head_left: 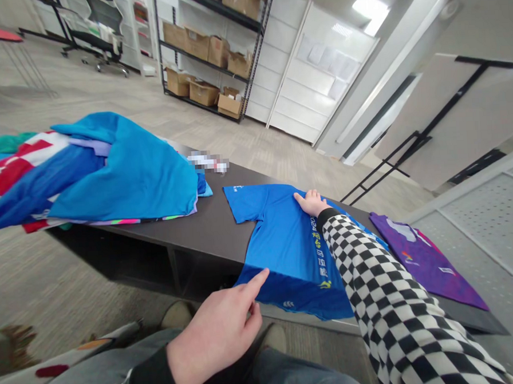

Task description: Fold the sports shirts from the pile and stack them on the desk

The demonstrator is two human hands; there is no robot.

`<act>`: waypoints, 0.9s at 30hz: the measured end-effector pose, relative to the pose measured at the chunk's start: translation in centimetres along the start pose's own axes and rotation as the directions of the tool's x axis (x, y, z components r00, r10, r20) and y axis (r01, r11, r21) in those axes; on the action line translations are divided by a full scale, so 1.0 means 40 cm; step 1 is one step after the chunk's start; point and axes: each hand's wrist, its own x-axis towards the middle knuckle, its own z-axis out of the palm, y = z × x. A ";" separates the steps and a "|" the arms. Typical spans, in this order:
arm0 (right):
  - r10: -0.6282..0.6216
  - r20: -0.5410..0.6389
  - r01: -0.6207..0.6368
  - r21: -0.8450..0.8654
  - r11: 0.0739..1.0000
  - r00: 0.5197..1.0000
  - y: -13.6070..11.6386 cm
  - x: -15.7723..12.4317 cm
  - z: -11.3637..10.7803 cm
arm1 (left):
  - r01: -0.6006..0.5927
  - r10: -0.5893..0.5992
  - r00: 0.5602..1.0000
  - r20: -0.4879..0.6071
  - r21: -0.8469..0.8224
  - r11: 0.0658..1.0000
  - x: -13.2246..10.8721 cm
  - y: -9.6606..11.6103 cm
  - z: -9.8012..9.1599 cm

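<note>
The right hand (311, 203) lies flat and open, gripping nothing, on a blue printed T-shirt (280, 242), partly folded on the dark surface (198, 229). The empty left hand (215, 337) points at its doubled hem. Right of the shirt lies a folded purple garment (427, 257); left, an unfolded multicoloured heap (122, 176).

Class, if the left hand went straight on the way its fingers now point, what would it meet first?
The blue T-shirt, its folded edge right at the left hand's fingertip, though depth is unclear here.
</note>
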 end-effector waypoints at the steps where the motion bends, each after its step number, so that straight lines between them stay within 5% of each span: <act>1: 0.002 -0.015 -0.002 0.010 1.000 1.000 -0.008 0.002 -0.007 | -0.002 0.002 1.000 0.000 -0.002 1.000 0.000 0.000 0.001; 5: -0.090 -0.078 0.092 0.020 0.996 0.993 -0.066 -0.006 -0.012 | 0.006 -0.006 1.000 0.007 -0.017 1.000 0.002 0.006 -0.001; 10: -0.226 -0.015 0.226 -0.005 0.974 0.974 -0.130 -0.051 0.034 | 0.016 -0.015 0.999 0.035 -0.024 1.000 0.004 0.004 -0.005; 27: -0.323 0.085 0.327 -0.046 0.944 0.943 -0.213 -0.122 0.031 | -0.016 0.017 0.999 0.039 -0.010 1.000 0.004 0.000 -0.009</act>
